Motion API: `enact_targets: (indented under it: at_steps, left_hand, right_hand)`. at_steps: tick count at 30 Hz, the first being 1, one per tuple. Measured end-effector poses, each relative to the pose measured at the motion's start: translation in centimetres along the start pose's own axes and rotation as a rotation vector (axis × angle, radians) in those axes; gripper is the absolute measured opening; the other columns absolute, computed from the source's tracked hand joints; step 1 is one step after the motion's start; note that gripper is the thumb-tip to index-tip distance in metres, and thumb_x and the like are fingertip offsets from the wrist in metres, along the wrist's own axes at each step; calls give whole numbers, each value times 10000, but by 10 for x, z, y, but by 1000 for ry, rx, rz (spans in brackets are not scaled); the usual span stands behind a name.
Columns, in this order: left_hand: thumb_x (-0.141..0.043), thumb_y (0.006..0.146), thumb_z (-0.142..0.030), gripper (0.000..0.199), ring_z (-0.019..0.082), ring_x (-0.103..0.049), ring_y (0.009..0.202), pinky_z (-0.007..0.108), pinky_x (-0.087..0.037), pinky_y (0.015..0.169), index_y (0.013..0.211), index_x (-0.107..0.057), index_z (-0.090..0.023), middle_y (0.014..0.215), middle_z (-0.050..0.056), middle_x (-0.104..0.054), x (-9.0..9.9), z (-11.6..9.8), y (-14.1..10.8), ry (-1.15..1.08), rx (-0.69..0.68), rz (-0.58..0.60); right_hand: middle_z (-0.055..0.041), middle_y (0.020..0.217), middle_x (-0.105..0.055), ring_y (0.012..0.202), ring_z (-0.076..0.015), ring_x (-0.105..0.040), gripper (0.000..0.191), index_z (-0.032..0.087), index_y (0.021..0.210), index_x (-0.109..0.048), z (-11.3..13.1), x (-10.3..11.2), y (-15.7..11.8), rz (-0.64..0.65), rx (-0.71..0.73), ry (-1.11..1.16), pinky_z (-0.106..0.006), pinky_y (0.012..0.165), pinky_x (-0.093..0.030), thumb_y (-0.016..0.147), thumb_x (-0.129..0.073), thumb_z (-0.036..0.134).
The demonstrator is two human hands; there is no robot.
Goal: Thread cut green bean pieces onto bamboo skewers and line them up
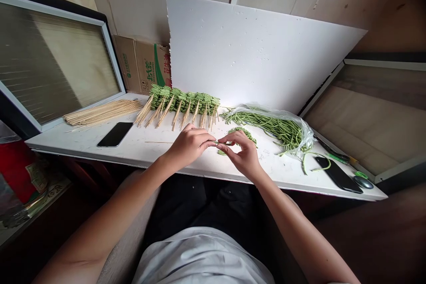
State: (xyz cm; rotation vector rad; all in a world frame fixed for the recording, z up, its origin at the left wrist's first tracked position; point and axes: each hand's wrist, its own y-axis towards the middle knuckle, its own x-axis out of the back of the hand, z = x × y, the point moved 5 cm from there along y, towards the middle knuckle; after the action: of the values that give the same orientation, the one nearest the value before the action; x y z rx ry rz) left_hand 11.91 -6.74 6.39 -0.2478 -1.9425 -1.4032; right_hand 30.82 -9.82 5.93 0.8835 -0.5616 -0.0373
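Observation:
My left hand (191, 144) is closed around a thin bamboo skewer (159, 142), whose bare end sticks out to the left. Fingertip to fingertip with it, my right hand (242, 153) pinches a short piece of green bean (229, 143), mostly covered by the fingers. Just behind and below the right hand lie cut bean pieces (250, 135), partly hidden by it. Farther back, bean pieces threaded on skewers (186, 102) are stacked in a row, with the skewer ends pointing toward me. A bundle of plain skewers (103, 112) lies to the left.
Long green beans (266, 124) spill from a clear plastic bag (304, 135) at right. A phone (115, 134) lies left, another dark phone-like slab (339, 175) right. A white foam board (253, 53) and a cardboard box (140, 64) stand behind on the white table (133, 155).

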Motion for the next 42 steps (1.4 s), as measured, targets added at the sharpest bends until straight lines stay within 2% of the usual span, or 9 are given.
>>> enact_targets:
  at_steps: [3, 8, 14, 20, 23, 26, 31, 35, 42]
  left_hand:
    - [-666, 1032, -199, 122, 172, -723, 801, 357, -414, 869, 978, -775, -196, 893, 21, -813, -1, -8, 0, -5, -45, -4]
    - [-647, 965, -69, 242, 149, -713, 771, 371, -389, 925, 790, -749, -202, 802, -26, -799, -7, -10, 1, -73, -6, 52]
    - [-651, 920, -47, 246, 156, -722, 801, 401, -349, 990, 765, -744, -214, 811, -38, -811, -19, -3, 0, -142, 73, 192]
    - [-605, 1009, -143, 201, 155, -694, 790, 401, -374, 1016, 893, -756, -210, 868, -10, -816, -8, -8, 1, -152, 51, 148]
    - [-588, 1042, -194, 183, 153, -664, 743, 400, -404, 1010, 975, -756, -216, 890, -2, -820, -4, -9, 2, -157, 42, 113]
    - [-584, 1031, -177, 194, 150, -648, 694, 398, -432, 993, 935, -747, -219, 832, -10, -808, -4, -11, 2, -128, 9, 93]
    - [-513, 901, 11, 330, 151, -679, 692, 399, -441, 972, 822, -734, -221, 794, -21, -804, -7, -16, 1, -59, -47, 111]
    - [-510, 883, 18, 333, 153, -684, 709, 402, -431, 975, 805, -734, -215, 799, -22, -806, -9, -16, 1, -89, -53, 143]
    - [-562, 948, -57, 277, 168, -722, 788, 387, -438, 972, 838, -757, -220, 838, -13, -807, -1, 11, 0, -181, 74, 152]
  right_hand:
    - [-45, 874, -744, 864, -243, -602, 38, 261, 944, -753, 7, -3, -1, 11, 48, -45, -415, 782, -505, 975, -766, 279]
    - [-49, 861, -718, 897, -253, -573, 201, 251, 892, -730, 8, -10, -4, 57, 113, -92, -436, 829, -501, 987, -646, 95]
    - [-52, 867, -725, 946, -262, -563, 198, 259, 930, -760, 3, -12, -4, 161, 195, -84, -438, 846, -509, 994, -656, 103]
    - [-44, 844, -745, 873, -250, -621, 54, 263, 921, -767, 7, 1, -1, 12, 175, -46, -454, 861, -514, 975, -761, 267]
    - [-47, 830, -747, 845, -259, -631, 83, 278, 936, -772, 8, 3, -2, -46, 148, -68, -461, 833, -512, 966, -776, 355]
    - [-43, 835, -749, 806, -253, -626, 107, 285, 909, -752, 8, 0, -4, -23, 138, -93, -473, 830, -494, 992, -738, 351]
    - [-55, 834, -735, 831, -265, -618, 167, 271, 879, -704, 7, -7, -8, 45, 143, -66, -494, 855, -482, 1026, -650, 330]
    - [-52, 807, -722, 859, -267, -621, 244, 272, 842, -689, 6, -10, -9, 65, 129, -26, -502, 893, -482, 1054, -597, 353]
    - [-57, 848, -700, 937, -275, -618, 323, 270, 843, -751, -8, 0, -2, 51, 60, 34, -484, 949, -478, 980, -701, 558]
